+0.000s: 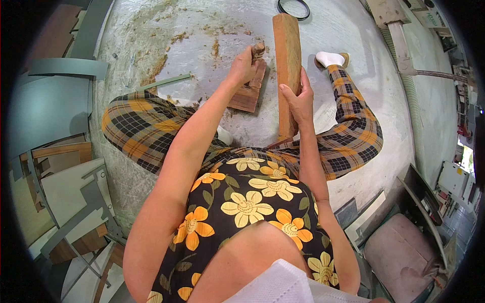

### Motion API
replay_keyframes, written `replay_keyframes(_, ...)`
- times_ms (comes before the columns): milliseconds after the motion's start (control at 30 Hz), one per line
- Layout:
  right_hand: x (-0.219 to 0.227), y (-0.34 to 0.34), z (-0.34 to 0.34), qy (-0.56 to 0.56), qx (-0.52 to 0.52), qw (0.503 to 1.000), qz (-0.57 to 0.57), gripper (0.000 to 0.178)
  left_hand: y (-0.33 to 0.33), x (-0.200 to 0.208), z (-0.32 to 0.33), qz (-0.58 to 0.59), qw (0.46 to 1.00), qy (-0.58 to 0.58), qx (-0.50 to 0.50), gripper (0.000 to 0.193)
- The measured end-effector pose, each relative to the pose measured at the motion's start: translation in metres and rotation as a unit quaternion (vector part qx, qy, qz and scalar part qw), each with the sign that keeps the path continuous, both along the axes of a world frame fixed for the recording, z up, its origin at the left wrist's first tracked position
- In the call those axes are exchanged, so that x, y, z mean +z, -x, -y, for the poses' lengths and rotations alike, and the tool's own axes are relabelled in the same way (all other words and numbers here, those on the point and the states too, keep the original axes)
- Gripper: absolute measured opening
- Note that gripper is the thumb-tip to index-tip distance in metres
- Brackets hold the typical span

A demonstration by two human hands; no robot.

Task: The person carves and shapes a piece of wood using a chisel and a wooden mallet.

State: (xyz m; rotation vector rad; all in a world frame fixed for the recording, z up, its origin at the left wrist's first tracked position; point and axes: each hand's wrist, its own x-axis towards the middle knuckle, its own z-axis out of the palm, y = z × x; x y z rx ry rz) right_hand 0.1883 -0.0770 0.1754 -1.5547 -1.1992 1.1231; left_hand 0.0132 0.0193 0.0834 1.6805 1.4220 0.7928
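My left hand [243,66] is closed around the handle of a reddish-brown wooden hand plane [248,97], which is down at the floor between my legs. To its right, a long, thick piece of orange-brown wood [286,55] points away from me, its near end close to my lap. My right hand [299,98] grips this wood along its right side, thumb on top and fingers mostly hidden behind it. The plane and the wood are apart, with a narrow gap between them.
Wood shavings [157,68] are scattered over the grey floor [212,20]. A thin green strip [169,82] lies beside my left knee. At the far side is a black ring [294,9]. Panels [45,116] and offcuts crowd the left; a ribbed hose [415,113] and a pinkish pad [401,252] are right.
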Motion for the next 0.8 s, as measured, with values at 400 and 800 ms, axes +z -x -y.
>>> replay_keyframes(400,0.002,-0.006,-0.007,-0.007,0.007,1.0,0.015,0.081,-0.001,-0.002,-0.003,0.01,1.0,0.026,-0.009,0.037)
replay_keyframes(800,0.039,0.005,-0.041,-0.018,0.082,0.989,0.123,0.084,-0.001,-0.035,-0.008,0.095,0.995,-0.001,0.003,0.034)
